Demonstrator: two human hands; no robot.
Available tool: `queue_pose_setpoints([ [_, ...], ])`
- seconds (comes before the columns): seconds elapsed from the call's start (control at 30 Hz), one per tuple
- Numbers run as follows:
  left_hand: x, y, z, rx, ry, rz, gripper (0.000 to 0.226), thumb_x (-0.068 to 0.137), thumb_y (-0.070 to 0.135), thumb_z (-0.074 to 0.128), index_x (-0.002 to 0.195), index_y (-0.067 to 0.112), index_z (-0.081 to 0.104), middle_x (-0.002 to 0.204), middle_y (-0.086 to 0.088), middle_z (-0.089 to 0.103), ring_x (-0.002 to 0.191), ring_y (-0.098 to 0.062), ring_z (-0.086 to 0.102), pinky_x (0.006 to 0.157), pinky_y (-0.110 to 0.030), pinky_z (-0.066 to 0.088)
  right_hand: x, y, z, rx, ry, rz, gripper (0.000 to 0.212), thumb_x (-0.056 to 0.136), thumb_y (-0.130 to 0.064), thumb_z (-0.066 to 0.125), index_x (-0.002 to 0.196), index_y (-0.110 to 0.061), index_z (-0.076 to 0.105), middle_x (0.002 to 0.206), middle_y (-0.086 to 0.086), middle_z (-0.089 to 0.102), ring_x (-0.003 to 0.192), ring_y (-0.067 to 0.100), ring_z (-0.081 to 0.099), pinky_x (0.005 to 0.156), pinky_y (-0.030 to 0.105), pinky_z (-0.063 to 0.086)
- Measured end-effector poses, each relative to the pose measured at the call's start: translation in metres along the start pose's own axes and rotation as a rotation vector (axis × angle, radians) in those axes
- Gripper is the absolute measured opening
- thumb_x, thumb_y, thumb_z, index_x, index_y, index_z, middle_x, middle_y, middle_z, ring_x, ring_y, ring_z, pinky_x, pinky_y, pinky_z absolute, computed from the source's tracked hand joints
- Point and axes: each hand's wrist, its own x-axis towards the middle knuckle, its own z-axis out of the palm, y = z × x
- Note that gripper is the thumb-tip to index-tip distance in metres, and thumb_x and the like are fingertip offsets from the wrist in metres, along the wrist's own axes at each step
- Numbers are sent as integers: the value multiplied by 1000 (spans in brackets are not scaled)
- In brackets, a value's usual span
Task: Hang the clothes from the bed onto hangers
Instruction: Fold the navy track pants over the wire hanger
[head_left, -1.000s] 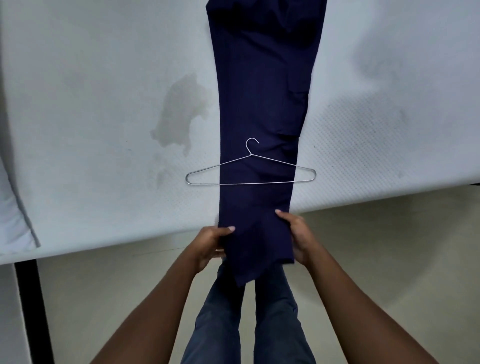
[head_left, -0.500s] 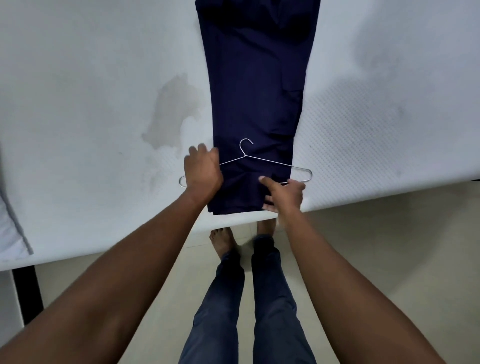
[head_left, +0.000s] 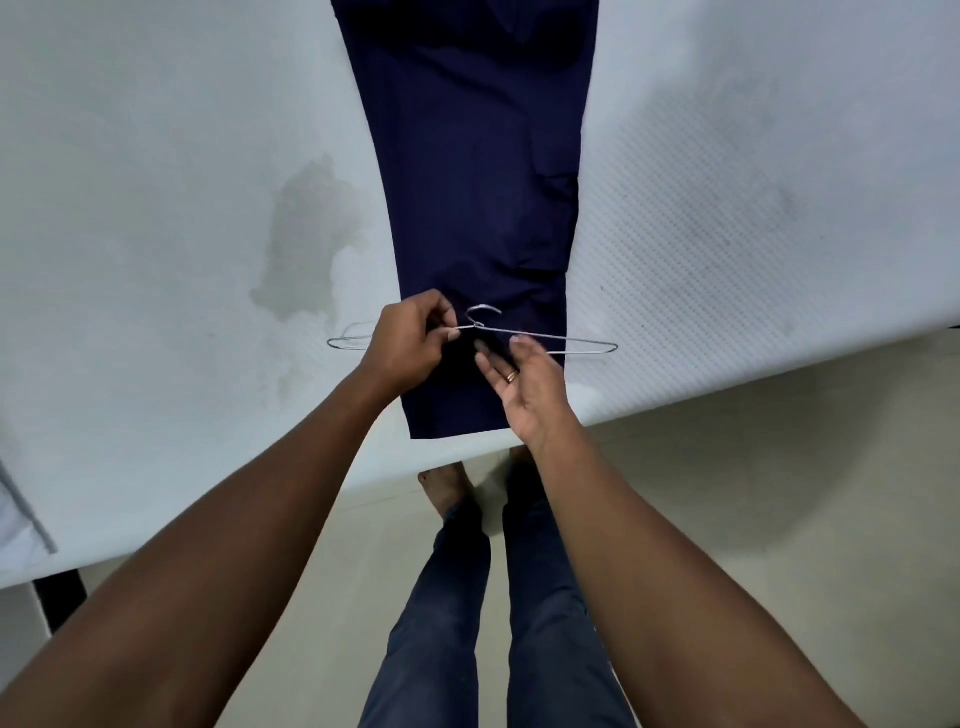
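Left hand (head_left: 410, 340): curled, thumb and forefinger pinched together on the wire hanger (head_left: 545, 339) at its neck, just below the hook; the other fingers are folded in behind them.
Right hand (head_left: 522, 382): palm turned up and inward, fingers spread apart and loosely extended, gripping nothing; a ring sits on one finger. Its fingertips (head_left: 485, 361) lie close under the hanger's right shoulder wire, just over the dark cloth; whether they touch either one cannot be told.
Hanger: thin grey metal, long axis running left to right across the trousers. Its left end sticks out past the left knuckles over the bare mattress; its right end reaches beyond the right fingertips, also over the mattress. The hook points away from the person, just beyond the pinching fingers.
Trousers (head_left: 475, 182): dark navy, flat on the mattress, long axis running away from the person. The near end is a straight folded edge, below both hands and close to the mattress edge; the far end runs out of view at the top.
Mattress (head_left: 156, 182): white, textured, with a grey stain to the left of the left hand.
Below the hands: pale floor, the person's blue-trousered legs and one bare foot.
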Motion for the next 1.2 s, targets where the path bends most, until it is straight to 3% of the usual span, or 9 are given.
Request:
queue_pose_setpoints([
  [0.13, -21, -3, -12, 34, 19, 120, 18, 87, 7, 75, 86, 21, 64, 80, 5, 66, 73, -15, 59, 67, -29, 49, -8, -7, 5, 89, -34, -69, 38, 106, 5, 42, 141, -9, 51, 134, 19, 67, 113, 36, 73, 94, 48, 61],
  [0.3, -57, -15, -5, 346, 33, 409, 14, 81, 3, 67, 83, 17, 66, 84, 0, 61, 79, -22, 50, 69, -34, 38, -33, -11, -17, -187, 390, -170, 30, 97, 2, 41, 112, 4, 67, 96, 22, 77, 74, 31, 78, 65, 36, 64],
  [0.47, -96, -44, 28, 628, 9, 450, 22, 73, -10, 60, 79, 10, 68, 76, -7, 54, 74, -29, 46, 64, -37, 33, -38, -16, -37, -817, 717, -575, 25, 93, -14, 55, 118, -16, 57, 91, -1, 66, 82, 21, 64, 75, 39, 50],
  [0.6, -102, -63, 35, 711, 4, 366, 21, 72, -9, 65, 77, 10, 72, 75, -7, 52, 76, -30, 48, 56, -40, 40, -16, -16, -33, -1257, 385, -914, 42, 86, -19, 68, 126, -22, 55, 108, -2, 60, 97, 17, 59, 85, 39, 53],
  [0.73, -97, -61, 35, 735, 1, 384, 23, 77, -5, 55, 76, 10, 72, 75, -8, 51, 75, -30, 48, 54, -38, 39, 18, -28, -4, -1998, -184, -1028, 91, 70, -24, 82, 152, -29, 42, 148, 2, 44, 133, 27, 44, 106, 46, 43],
  [0.8, -96, -56, 32, 744, -1, 391, 22, 75, -7, 53, 72, 9, 68, 74, -8, 51, 74, -29, 48, 53, -36, 36, 28, -35, 17, -2274, -449, -1022, 74, 72, -16, 80, 141, -32, 58, 148, 1, 51, 136, 32, 46, 105, 52, 39],
  [0.93, -95, -54, 25, 740, -51, 378, 26, 74, -4, 46, 68, 9, 67, 73, -8, 52, 73, -30, 51, 52, -33, 28, 42, -57, 50, -1890, -421, -1161, 21, 85, -19, 71, 103, -28, 78, 101, -3, 78, 98, 25, 72, 85, 40, 55],
  [1.1, -77, -61, 15, 631, -144, 288, 5, 81, 14, 74, 83, 18, 76, 82, -1, 64, 86, -26, 55, 58, -30, 36, 46, -108, 91, -1407, 33, -979, 31, 96, -36, 68, 120, -17, 73, 116, 1, 74, 107, 19, 68, 100, 34, 53],
  [1.2, -60, -50, -1, 506, -101, 200, 19, 94, 31, 64, 88, 17, 74, 84, 0, 66, 87, -25, 60, 63, -30, 42, 48, -120, 90, -1515, 98, -782, 46, 96, -39, 66, 134, -12, 62, 130, 10, 68, 121, 30, 63, 106, 39, 50],
])
